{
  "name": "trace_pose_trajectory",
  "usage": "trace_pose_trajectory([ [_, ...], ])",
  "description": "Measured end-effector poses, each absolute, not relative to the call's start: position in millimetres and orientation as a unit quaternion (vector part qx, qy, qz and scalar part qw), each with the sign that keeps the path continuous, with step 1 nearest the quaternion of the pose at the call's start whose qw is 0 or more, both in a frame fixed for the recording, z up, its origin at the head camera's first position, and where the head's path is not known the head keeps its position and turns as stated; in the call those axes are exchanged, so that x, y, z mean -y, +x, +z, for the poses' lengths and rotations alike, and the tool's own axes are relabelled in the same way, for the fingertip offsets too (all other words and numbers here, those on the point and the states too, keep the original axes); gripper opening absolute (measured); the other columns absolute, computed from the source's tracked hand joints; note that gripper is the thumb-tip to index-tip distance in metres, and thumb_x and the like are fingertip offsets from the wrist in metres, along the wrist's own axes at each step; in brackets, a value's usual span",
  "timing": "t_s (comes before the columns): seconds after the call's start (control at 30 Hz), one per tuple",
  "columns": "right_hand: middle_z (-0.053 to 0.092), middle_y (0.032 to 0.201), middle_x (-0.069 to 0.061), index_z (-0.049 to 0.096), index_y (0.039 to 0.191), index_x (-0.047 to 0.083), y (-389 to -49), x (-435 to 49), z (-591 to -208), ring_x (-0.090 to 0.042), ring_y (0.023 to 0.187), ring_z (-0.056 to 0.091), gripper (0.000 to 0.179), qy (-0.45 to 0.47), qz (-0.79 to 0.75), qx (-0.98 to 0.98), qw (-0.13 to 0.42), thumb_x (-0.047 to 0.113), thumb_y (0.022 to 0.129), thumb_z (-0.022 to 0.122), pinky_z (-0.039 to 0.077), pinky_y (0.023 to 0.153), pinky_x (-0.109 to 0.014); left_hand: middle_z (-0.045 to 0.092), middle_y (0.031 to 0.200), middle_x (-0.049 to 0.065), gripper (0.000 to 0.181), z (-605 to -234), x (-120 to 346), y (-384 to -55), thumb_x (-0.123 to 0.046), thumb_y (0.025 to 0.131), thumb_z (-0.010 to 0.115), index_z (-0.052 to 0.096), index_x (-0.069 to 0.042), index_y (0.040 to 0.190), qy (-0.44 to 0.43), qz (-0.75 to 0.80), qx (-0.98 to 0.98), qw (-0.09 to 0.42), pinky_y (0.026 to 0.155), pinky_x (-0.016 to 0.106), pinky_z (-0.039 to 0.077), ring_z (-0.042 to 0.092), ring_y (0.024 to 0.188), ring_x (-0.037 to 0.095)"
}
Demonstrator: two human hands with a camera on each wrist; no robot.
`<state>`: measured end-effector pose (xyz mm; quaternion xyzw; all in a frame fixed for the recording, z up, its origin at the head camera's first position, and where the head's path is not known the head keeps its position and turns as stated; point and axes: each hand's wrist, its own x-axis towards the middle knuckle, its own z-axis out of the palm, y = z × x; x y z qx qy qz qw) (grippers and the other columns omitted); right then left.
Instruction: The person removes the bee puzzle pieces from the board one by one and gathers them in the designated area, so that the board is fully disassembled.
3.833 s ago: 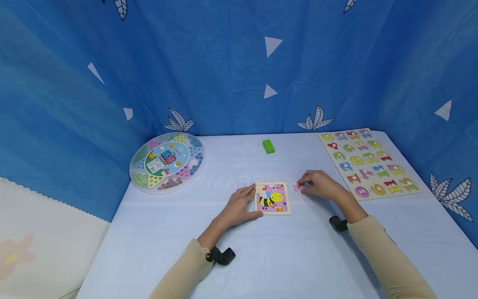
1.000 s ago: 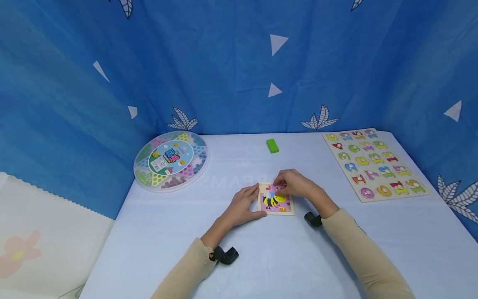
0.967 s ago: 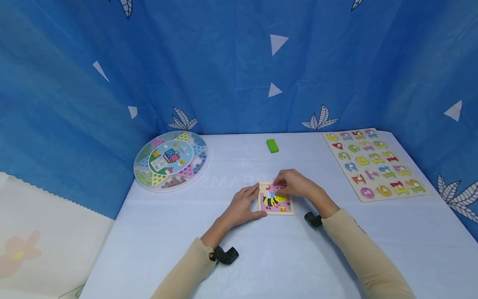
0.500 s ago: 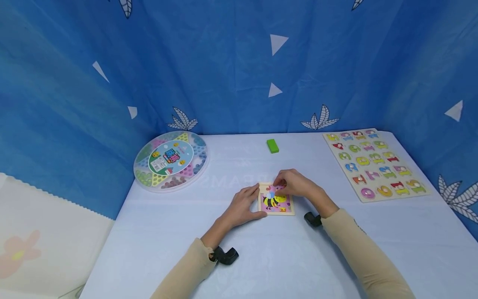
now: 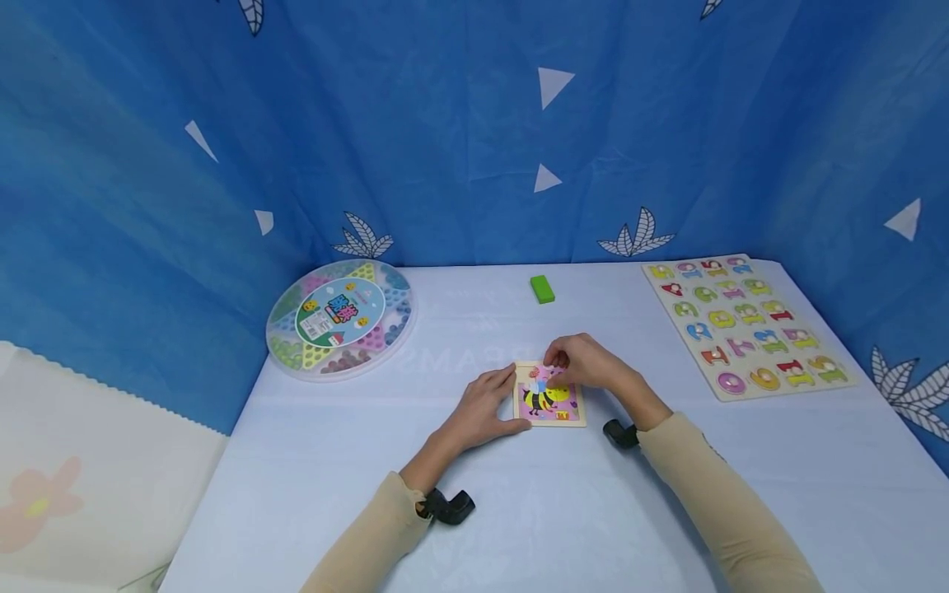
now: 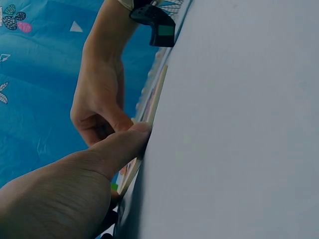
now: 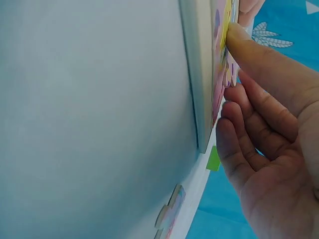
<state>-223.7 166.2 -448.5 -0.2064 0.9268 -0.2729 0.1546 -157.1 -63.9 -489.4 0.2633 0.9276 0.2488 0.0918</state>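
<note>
A small square bee jigsaw puzzle (image 5: 549,409) in a pale wooden frame lies flat on the table. My left hand (image 5: 479,412) holds the frame at its left side, thumb at the near edge and fingers at the far left corner. In the left wrist view the thumb (image 6: 141,128) lies on the frame's edge. My right hand (image 5: 586,362) is over the puzzle's far right part. Between its thumb and fingers it pinches a pink jigsaw piece (image 7: 231,73), standing slightly tilted above the picture in the right wrist view. The hand partly hides that corner.
A round Chinese checkers box (image 5: 337,317) stands at the far left. At the back lies a green block (image 5: 542,289). A board of knobbed numbers (image 5: 749,329) lies at the right. Another pink-blue jigsaw piece (image 7: 172,209) shows in the right wrist view. Behind hangs a blue curtain (image 5: 474,132).
From beside the puzzle, my right hand has moved left over its far right part with the pink piece. In the last second the piece shifts slightly. My left hand keeps its hold.
</note>
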Motion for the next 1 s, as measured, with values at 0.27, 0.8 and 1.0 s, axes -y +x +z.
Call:
trace_pose_trajectory([
  [0.27,0.066,0.086,0.000,0.072,0.102,0.009,-222.4,-163.9,-446.7,-0.014,0.079,0.055,0.029,-0.204,-0.268,-0.928,0.157,0.020,0.077,0.084,0.051,0.074,-0.023,0.025,0.162,0.005,0.087,-490.7,64.2,-158.5,-0.052,0.087,0.066,0.032,-0.004,0.151,0.263,0.242,-0.929,0.091,0.116,0.049,0.028,0.028,0.146,0.027],
  [0.8,0.067,0.089,-0.001,0.074,0.105,0.009,-223.0,-167.0,-447.1,-0.016,0.081,0.056,0.029,-0.189,-0.284,-0.922,0.184,0.016,0.079,0.082,0.051,0.074,-0.024,0.026,0.162,0.006,0.087,-489.7,62.9,-156.1,-0.051,0.088,0.067,0.032,-0.003,0.151,0.264,0.240,-0.930,0.087,0.116,0.048,0.029,0.029,0.146,0.027],
  [1.0,0.067,0.089,-0.001,0.074,0.105,0.009,-222.6,-166.9,-447.6,-0.015,0.081,0.056,0.028,-0.191,-0.283,-0.923,0.179,0.017,0.079,0.081,0.052,0.074,-0.024,0.025,0.162,0.005,0.087,-488.4,62.8,-156.1,-0.051,0.087,0.067,0.032,-0.003,0.151,0.262,0.240,-0.931,0.087,0.117,0.048,0.028,0.029,0.146,0.027],
])
